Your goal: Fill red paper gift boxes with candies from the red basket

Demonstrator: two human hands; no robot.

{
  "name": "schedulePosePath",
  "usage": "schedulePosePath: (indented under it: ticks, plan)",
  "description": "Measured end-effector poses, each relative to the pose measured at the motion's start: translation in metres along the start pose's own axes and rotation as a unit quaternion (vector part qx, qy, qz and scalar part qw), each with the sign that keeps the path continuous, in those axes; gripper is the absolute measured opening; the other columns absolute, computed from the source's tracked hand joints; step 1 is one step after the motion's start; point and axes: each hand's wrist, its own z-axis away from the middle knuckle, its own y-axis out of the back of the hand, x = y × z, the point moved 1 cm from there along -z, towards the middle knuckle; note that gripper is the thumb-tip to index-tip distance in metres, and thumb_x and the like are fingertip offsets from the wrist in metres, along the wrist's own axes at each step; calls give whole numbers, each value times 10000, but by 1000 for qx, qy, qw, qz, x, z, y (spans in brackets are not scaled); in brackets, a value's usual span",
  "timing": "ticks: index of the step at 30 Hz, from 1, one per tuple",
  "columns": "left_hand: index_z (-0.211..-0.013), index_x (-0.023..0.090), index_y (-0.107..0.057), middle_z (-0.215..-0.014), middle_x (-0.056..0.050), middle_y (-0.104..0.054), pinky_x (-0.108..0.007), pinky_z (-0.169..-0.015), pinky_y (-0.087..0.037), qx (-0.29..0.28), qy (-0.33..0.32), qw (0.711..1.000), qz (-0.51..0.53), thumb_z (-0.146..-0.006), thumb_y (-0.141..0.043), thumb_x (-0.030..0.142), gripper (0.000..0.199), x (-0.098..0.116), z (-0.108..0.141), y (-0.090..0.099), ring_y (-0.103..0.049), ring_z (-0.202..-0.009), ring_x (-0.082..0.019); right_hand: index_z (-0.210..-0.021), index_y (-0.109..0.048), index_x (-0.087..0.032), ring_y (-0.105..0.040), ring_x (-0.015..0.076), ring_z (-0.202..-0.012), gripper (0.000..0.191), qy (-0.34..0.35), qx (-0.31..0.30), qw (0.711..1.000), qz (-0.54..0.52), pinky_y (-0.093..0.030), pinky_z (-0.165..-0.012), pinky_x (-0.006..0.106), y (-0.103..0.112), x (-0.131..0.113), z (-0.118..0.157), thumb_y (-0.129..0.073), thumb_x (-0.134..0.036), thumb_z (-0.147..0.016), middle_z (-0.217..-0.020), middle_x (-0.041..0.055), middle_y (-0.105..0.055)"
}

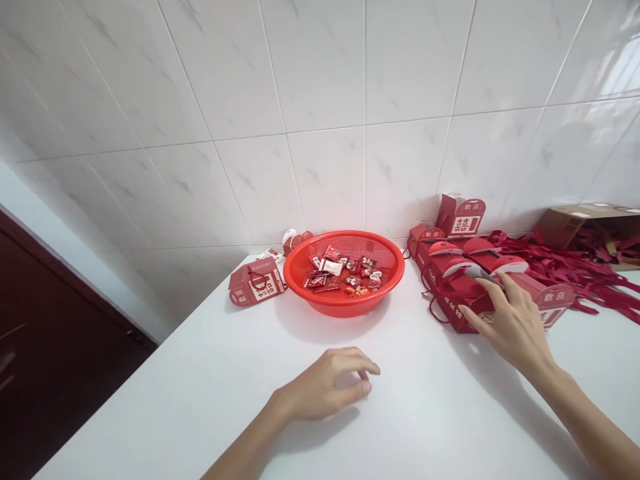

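My left hand (333,383) hovers low over the white table, in front of a red plastic basket (345,308). Its fingers are loosely curled, with a gap between thumb and forefinger and nothing between them. Inside the basket lie several wrapped candies (345,270), mostly red, one with a white wrapper. My right hand (517,323) reaches over the near end of a cluster of red paper gift boxes (447,293). Thumb and fingers are spread at a box with a rounded tab; whether they press on it I cannot make out, since the hand covers part of it.
Another red gift box (257,281) lies tilted left of the basket. One box (460,217) stands upright behind the cluster. Red ribbons (565,270) spread across the right side beside an open cardboard carton (570,227). A tiled wall (325,173) closes off the table's back.
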Motion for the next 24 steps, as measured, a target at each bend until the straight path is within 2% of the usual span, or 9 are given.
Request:
schedulePosePath:
  ticks: [3, 5, 7, 9, 11, 12, 14, 16, 24]
  plan:
    - [-963, 192, -741, -1045, -84, -728, -338, -941, -518, 178, -13, 984, 7, -922, -613, 317, 183, -2, 2, 27, -670, -1003, -213, -1359, -553, -114, -493, 530, -1272, 596, 2, 12, 1000, -9, -447, -943, 681, 4, -3, 0, -508, -530, -934, -1524, 308, -373]
    - [-900, 187, -742, -1051, -84, -723, -354, -971, -515, 337, -13, 941, 23, -851, -678, 299, 138, -7, 6, 56, -660, -1038, -228, -1419, -500, -139, -417, 535, -1356, 597, 10, 36, 999, -17, -397, -1007, 704, 8, -12, 1, -521, -500, -944, -1584, 286, -287]
    - [-951, 180, -725, -1069, -74, -706, -339, -921, -540, 509, 18, 856, 92, -756, -741, 254, 209, -18, 13, 88, -667, -997, -220, -1450, -458, -161, -368, 514, -1411, 579, 28, 70, 996, -35, -360, -1061, 698, 13, -24, 3, -528, -459, -959, -1609, 263, -252]
    - [-992, 181, -681, -1044, -39, -681, -252, -777, -551, 662, 64, 723, 190, -662, -765, 131, 344, -31, 24, 119, -667, -872, -161, -1471, -421, -187, -384, 472, -1423, 560, 54, 98, 992, -64, -375, -1077, 666, 18, -37, 5, -536, -408, -970, -1601, 246, -290]
    - [-982, 184, -612, -934, 6, -637, -186, -681, -525, 740, 100, 596, 294, -634, -699, 1, 403, -45, 35, 143, -648, -746, -101, -1485, -393, -215, -414, 427, -1422, 553, 77, 106, 986, -100, -409, -1079, 620, 22, -49, 7, -549, -350, -972, -1580, 226, -346]
    - [-960, 180, -576, -873, 15, -613, -170, -655, -515, 751, 112, 570, 313, -659, -658, -17, 369, -51, 40, 152, -641, -707, -88, -1484, -393, -229, -423, 408, -1423, 546, 86, 102, 984, -118, -424, -1080, 599, 22, -54, 9, -555, -323, -971, -1573, 214, -365]
    - [-862, 170, -515, -771, 19, -572, -164, -624, -512, 752, 134, 547, 342, -705, -591, -35, 269, -59, 48, 163, -636, -657, -88, -1465, -416, -246, -438, 382, -1421, 522, 100, 86, 980, -151, -454, -1076, 559, 22, -63, 13, -563, -285, -966, -1571, 191, -379]
    - [-773, 164, -469, -729, 6, -564, -165, -621, -521, 740, 149, 548, 361, -733, -568, -43, 234, -65, 52, 166, -642, -646, -92, -1448, -436, -253, -454, 361, -1414, 500, 113, 66, 976, -176, -483, -1063, 525, 20, -70, 18, -563, -266, -965, -1573, 179, -380]
    - [-698, 118, -556, -613, -4, -589, -140, -492, -447, 699, 173, 581, 380, -700, -622, -43, 174, -84, 45, 156, -532, -493, -59, -1445, -421, -226, -502, 318, -1382, 470, 160, 4, 964, -212, -535, -1025, 497, 15, -91, 37, -522, -232, -986, -1525, 193, -440]
